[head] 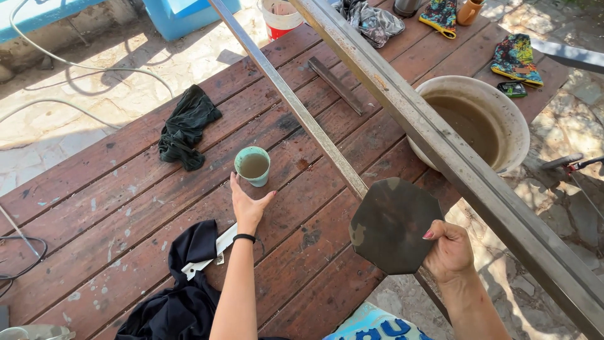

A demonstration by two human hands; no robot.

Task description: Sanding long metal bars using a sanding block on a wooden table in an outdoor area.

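My left hand [247,206] reaches out over the red-brown wooden table [113,208], fingers apart, just short of a small teal cup [253,165] filled with brownish liquid. It holds nothing. My right hand [448,250] grips the right edge of a dark, flat, octagonal plate [393,225], held upright near the table's right edge, beside two long rusty metal bars [402,107] that cross the table diagonally.
A white basin of muddy water [478,119] stands at the right. A dark green rag [186,129] lies left of the cup, a black cloth [182,296] near me. A short metal strip [335,85], gloves [516,58] and a bucket [280,17] lie farther off.
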